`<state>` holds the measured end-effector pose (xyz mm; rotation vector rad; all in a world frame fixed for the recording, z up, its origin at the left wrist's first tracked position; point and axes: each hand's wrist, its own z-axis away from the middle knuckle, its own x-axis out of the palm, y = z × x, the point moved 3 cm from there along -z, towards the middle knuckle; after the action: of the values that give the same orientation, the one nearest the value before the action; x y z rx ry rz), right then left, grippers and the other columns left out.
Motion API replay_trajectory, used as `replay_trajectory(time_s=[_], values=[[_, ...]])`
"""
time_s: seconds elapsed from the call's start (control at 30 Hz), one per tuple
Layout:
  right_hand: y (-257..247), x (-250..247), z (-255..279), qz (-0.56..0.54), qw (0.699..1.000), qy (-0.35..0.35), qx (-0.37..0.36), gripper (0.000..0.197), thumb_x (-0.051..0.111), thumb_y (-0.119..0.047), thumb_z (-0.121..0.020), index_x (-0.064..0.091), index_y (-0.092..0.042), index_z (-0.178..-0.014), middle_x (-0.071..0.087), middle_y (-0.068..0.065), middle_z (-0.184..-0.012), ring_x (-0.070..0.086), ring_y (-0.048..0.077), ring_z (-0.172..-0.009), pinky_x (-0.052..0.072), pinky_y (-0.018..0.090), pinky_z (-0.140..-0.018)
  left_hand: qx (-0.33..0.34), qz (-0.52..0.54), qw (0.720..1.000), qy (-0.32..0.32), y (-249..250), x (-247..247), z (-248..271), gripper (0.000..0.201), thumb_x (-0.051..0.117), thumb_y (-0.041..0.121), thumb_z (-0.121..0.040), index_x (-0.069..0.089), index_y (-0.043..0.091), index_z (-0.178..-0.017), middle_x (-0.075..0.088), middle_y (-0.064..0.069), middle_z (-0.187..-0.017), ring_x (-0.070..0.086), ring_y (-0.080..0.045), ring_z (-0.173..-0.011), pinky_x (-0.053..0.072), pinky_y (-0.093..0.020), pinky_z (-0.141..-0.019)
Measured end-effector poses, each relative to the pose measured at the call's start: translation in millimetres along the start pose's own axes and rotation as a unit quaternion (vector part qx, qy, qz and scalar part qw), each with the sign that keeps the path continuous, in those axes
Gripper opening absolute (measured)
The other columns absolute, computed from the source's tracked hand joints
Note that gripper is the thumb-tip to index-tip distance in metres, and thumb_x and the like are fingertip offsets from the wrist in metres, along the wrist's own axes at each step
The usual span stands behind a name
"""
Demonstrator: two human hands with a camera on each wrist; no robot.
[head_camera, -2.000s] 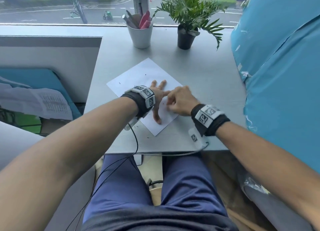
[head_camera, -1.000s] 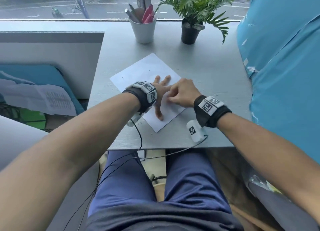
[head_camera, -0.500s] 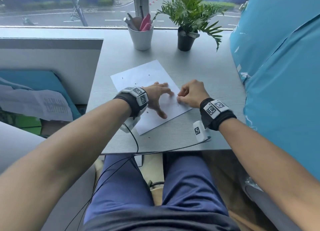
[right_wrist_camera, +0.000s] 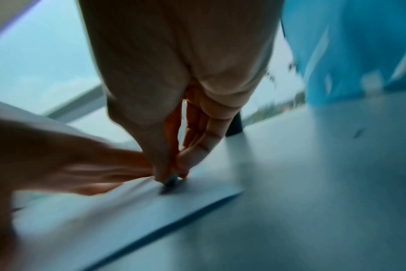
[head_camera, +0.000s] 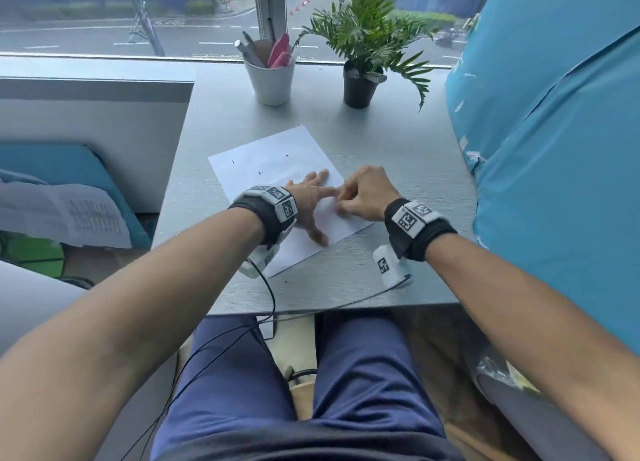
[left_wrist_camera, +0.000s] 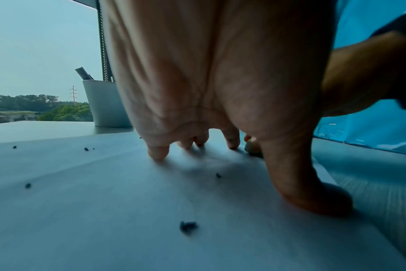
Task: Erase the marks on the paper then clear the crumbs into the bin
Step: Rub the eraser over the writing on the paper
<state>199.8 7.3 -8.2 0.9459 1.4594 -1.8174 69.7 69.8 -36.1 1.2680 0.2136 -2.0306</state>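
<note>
A white sheet of paper lies at an angle on the grey desk. My left hand presses flat on the sheet with fingers spread, its thumb and fingertips down on the paper. My right hand pinches a small eraser against the paper near its right edge, close to the left index finger. Dark eraser crumbs lie scattered on the sheet, with a few specks further up. No bin is in view.
A white cup of pens and a potted plant stand at the back by the window. A blue plastic-covered bulk borders the desk's right side. A grey partition runs along the left. Cables hang off the front edge.
My left hand's fingers went from curled to spread flat on the paper again. My right hand has shifted back leftwards toward the left index finger, still rubbing. The sheet has turned slightly.
</note>
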Motion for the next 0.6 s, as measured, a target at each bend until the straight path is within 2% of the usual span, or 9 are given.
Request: replay_trajectory(time_s=[0.07,0.2,0.27,0.37,0.47,0.53,0.6], values=[[3,-6,-2,0.007,0.999,0.037,0.018,0.003,0.077,-0.012,-0.070,0.078,-0.011,-0.072,0.072,0.002,-0.070,0.063,0.011,-0.063,0.049,0.021,-0.062,-0.001,-0.002,1.000,0.003,0,1,-1,0.123,0.084,0.058,-0.062,0.006,0.038,-0.155,-0.017,-0.003,-0.162,-0.013,-0.024,-0.150,0.002,-0.059,-0.117],[-31,28,21,0.030,0.996,-0.046,-0.070,0.007,0.070,-0.011,-0.073,0.077,-0.011,-0.072,0.072,-0.001,-0.069,0.063,0.011,-0.063,0.051,0.021,-0.065,-0.006,-0.020,1.000,-0.010,2,2,-5,0.123,0.086,0.055,-0.061,0.010,0.032,-0.156,-0.019,-0.007,-0.162,-0.014,-0.029,-0.149,0.005,-0.064,-0.115],[-20,17,9,0.025,0.999,-0.025,-0.041,0.007,0.072,-0.012,-0.072,0.079,-0.011,-0.074,0.074,0.002,-0.074,0.067,0.012,-0.069,0.053,0.022,-0.071,-0.004,-0.019,1.000,-0.012,0,2,-5,0.125,0.086,0.057,-0.060,0.009,0.035,-0.155,-0.019,-0.005,-0.162,-0.014,-0.027,-0.149,0.004,-0.063,-0.115],[-8,3,0,0.014,0.999,0.039,0.013,0.006,0.072,-0.015,-0.072,0.078,-0.013,-0.072,0.074,0.004,-0.073,0.068,0.016,-0.072,0.053,0.023,-0.073,-0.009,-0.015,1.000,-0.005,2,1,-3,0.128,0.086,0.057,-0.059,0.004,0.036,-0.155,-0.018,-0.004,-0.162,-0.014,-0.025,-0.150,0.004,-0.060,-0.117],[-30,30,20,0.034,0.998,-0.028,-0.043,0.007,0.070,-0.013,-0.074,0.077,-0.011,-0.074,0.073,0.005,-0.076,0.068,0.018,-0.073,0.055,0.026,-0.071,-0.017,-0.030,0.999,-0.015,5,0,-5,0.127,0.086,0.055,-0.060,0.007,0.031,-0.156,-0.020,-0.007,-0.161,-0.015,-0.029,-0.149,0.007,-0.064,-0.116],[-22,22,16,0.016,0.999,-0.021,-0.032,0.006,0.071,-0.014,-0.073,0.076,-0.011,-0.071,0.073,0.004,-0.072,0.065,0.015,-0.068,0.047,0.017,-0.065,-0.013,-0.024,1.000,-0.013,4,0,-5,0.126,0.087,0.056,-0.058,0.010,0.034,-0.155,-0.020,-0.008,-0.161,-0.015,-0.029,-0.149,0.007,-0.064,-0.115],[-1,1,2,-0.017,0.999,0.041,0.020,0.006,0.075,-0.015,-0.071,0.074,-0.013,-0.065,0.068,-0.001,-0.064,0.058,0.008,-0.058,0.036,0.004,-0.055,-0.009,-0.013,1.000,-0.010,1,1,-4,0.129,0.087,0.057,-0.057,0.005,0.039,-0.155,-0.019,-0.006,-0.162,-0.015,-0.027,-0.149,0.005,-0.062,-0.116]])
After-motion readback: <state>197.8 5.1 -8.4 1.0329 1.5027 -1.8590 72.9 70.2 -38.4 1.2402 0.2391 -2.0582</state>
